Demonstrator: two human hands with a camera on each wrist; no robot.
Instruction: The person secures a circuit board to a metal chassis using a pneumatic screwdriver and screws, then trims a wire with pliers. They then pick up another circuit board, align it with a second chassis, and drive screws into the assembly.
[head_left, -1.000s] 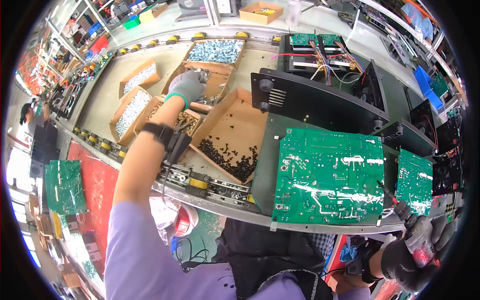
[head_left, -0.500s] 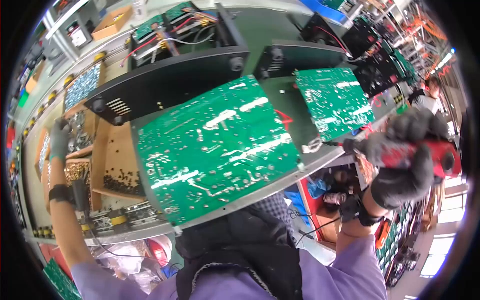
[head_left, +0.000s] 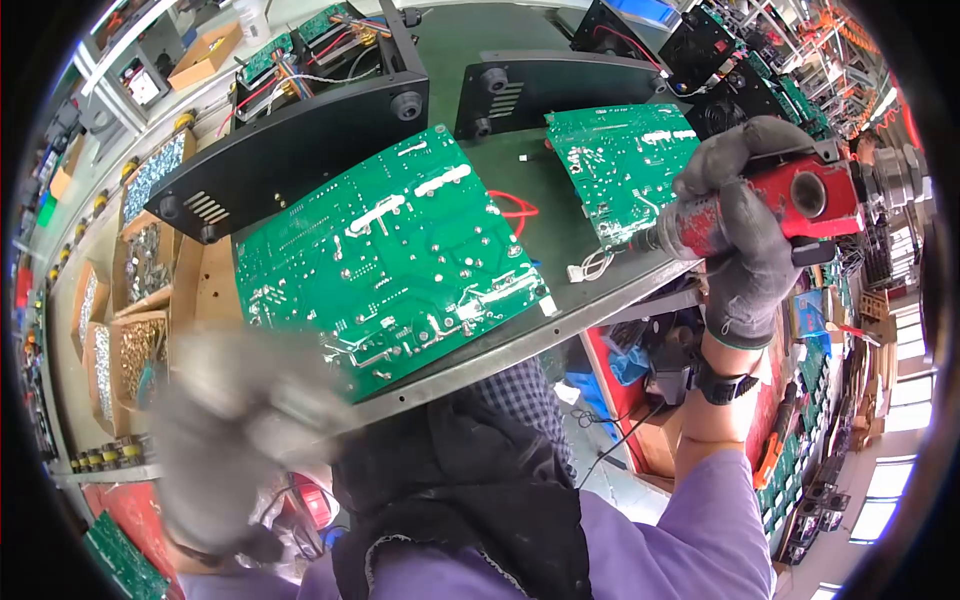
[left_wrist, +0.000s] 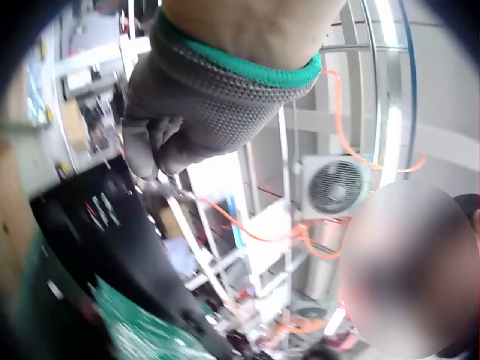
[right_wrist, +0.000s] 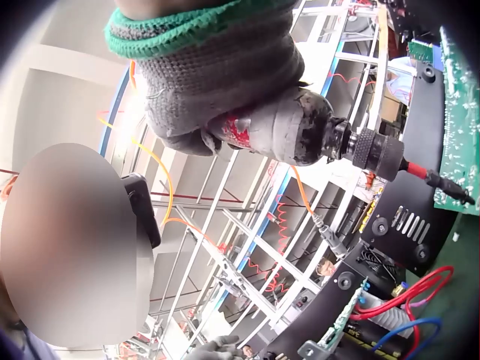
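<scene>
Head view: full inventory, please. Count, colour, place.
Flat circuit boards: 2 in front, green, on the bench
Slotted metal panels: 2, black, behind the boards
Looped cable: 1, red, between the boards
Small plug with wires: 1, white, near the bench edge
Cardboard trays of small parts: several, brown, left side
Metal-edged bench: 1, dark green top, under boards and panels
Metal-ended power tool: 1, red, in right hand
Background gear: uncountable, mixed colours, around the edges
Apron: 1, black, bottom centre
Right hand: 1, grey glove, right
Left hand: 1, grey glove, blurred, lower left
</scene>
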